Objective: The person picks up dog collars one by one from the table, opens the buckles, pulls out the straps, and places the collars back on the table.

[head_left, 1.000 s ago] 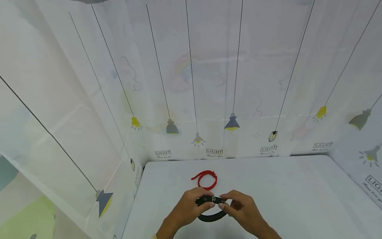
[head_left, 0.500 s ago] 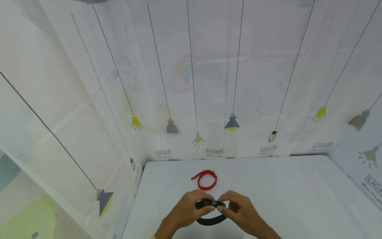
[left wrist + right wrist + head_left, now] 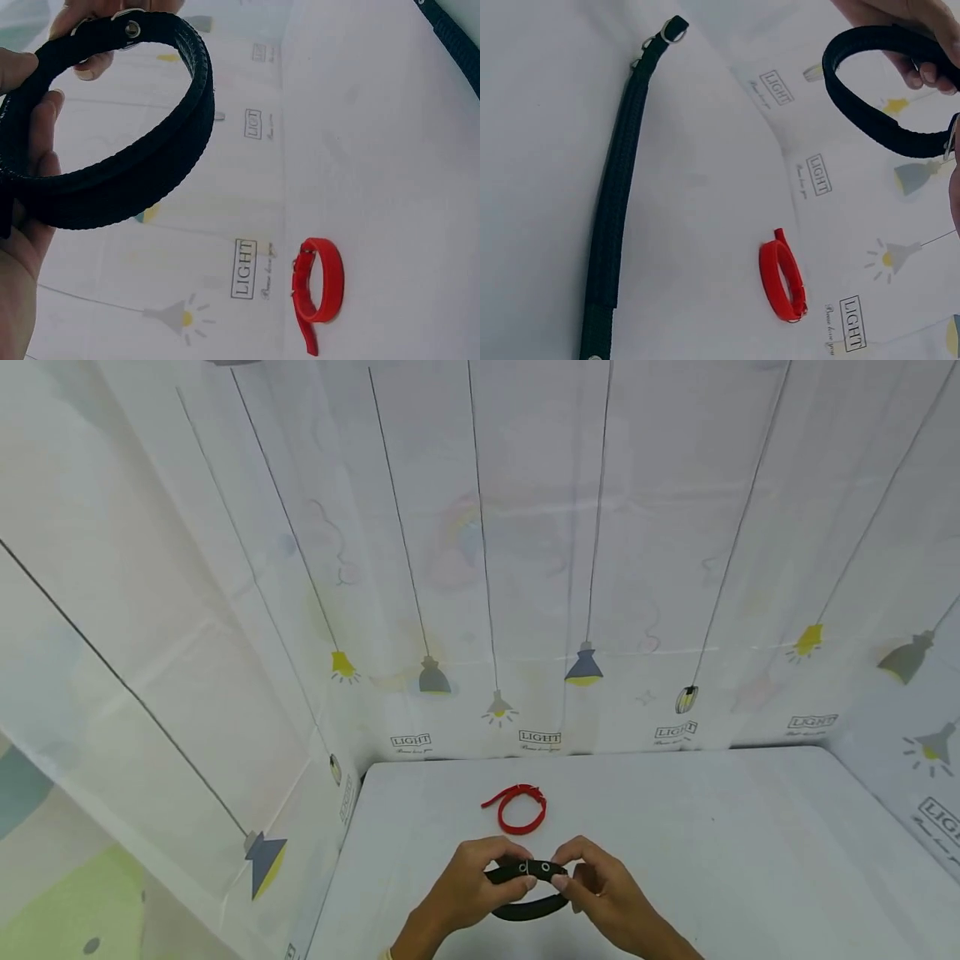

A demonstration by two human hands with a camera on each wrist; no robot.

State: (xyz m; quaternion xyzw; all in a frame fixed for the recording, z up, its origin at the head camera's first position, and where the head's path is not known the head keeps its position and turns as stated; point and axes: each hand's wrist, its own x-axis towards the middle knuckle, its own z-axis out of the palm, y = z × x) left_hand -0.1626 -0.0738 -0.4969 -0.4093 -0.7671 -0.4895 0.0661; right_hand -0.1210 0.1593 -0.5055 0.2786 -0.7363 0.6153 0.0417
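A black collar [image 3: 529, 911], bent into a loop, is held up between both hands over the white table. On its left side my left hand [image 3: 468, 885] pinches the strap between thumb and fingers. My right hand [image 3: 609, 893] pinches the strap at the right, close to two metal eyelets. A thin metal bar crosses the band between the hands. The left wrist view shows the loop of the black collar [image 3: 142, 176] from the side, with an eyelet near the top. The fingers partly cover the fastening.
A red collar [image 3: 516, 830] lies looped on the table [image 3: 712, 852] beyond the hands, its tail pointing left. Another dark collar [image 3: 619, 202] lies stretched out on the table in the right wrist view. A curtain [image 3: 525, 568] printed with lamps stands behind the table.
The metal bar on the black collar sits slightly further left and the eyelets slightly further right than before. Both hands keep their pinch and have barely moved.
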